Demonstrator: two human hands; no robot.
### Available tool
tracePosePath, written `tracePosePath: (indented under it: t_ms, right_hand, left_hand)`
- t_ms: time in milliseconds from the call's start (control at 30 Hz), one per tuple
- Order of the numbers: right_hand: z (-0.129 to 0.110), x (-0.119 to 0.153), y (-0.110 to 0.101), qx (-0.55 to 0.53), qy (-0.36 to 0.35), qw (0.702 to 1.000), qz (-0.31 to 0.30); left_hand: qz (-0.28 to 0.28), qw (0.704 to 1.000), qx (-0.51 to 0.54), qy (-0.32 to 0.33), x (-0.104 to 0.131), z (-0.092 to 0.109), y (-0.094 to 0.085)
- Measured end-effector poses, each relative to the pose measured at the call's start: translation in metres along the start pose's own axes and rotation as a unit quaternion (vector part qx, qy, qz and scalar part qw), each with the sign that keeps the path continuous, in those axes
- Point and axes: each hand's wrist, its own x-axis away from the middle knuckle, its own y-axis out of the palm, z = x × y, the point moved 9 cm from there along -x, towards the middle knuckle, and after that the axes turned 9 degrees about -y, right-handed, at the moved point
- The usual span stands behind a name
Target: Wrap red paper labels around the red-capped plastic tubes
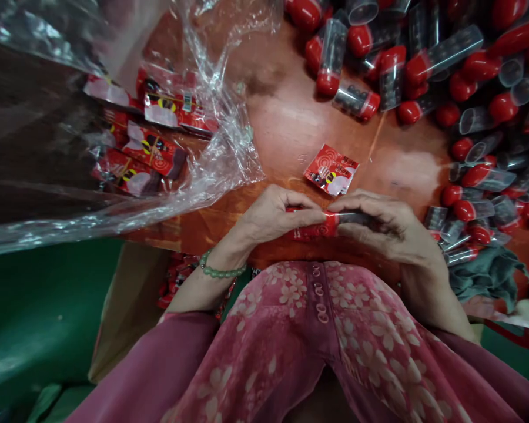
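Observation:
Close to the table's near edge, my left hand (pixel 273 214) pinches a red printed wrapper (pixel 311 230) between thumb and fingers. My right hand (pixel 385 226) is closed round a clear tube (pixel 355 218) that looks dark inside. The tube's left end meets the wrapper's right end; whether it is inside the wrapper, I cannot tell. My fingers hide part of both. Just beyond my fingertips lies a flat red wrapper (pixel 332 170) with white and yellow print.
Many clear tubes with red caps (pixel 390 76) are heaped at the right and far right. A clear plastic bag (pixel 229 147) holds bundled red wrappers (pixel 152 147) at the left. A grey-green cloth (pixel 489 276) lies at the right edge; a cardboard box (pixel 130 305) stands below the table.

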Motion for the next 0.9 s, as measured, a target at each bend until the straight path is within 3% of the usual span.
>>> tracePosePath:
  t_ms: [100,167,367,567,767,900]
  right_hand:
    - [0.012,0.005,-0.005,-0.029,0.046,0.994,0.095]
    - [0.019,0.008,-0.006,-0.059,0.076,0.985,0.145]
    - [0.019,-0.001,0.002,-0.062,0.059,0.972,0.217]
    - [0.008,-0.013,0.019,0.033,0.004,0.969,0.244]
    - [0.011,-0.011,0.027,0.014,0.052,0.99,0.133]
    - [0.016,-0.004,0.02,-0.001,0.044,0.986,0.159]
  left_hand:
    - [0.037,0.982,0.183,0.013,0.011,-0.009,-0.008]
    - [0.048,0.959,0.278,0.023,0.019,-0.016,-0.004]
    - [0.093,0.935,0.342,0.036,0.024,-0.022,0.019]
    - [0.218,0.908,0.358,0.022,0.015,-0.026,-0.002]
    - [0.21,0.911,0.352,0.035,0.008,-0.02,-0.009]
    - [0.206,0.919,0.336,0.035,0.004,-0.018,-0.006]
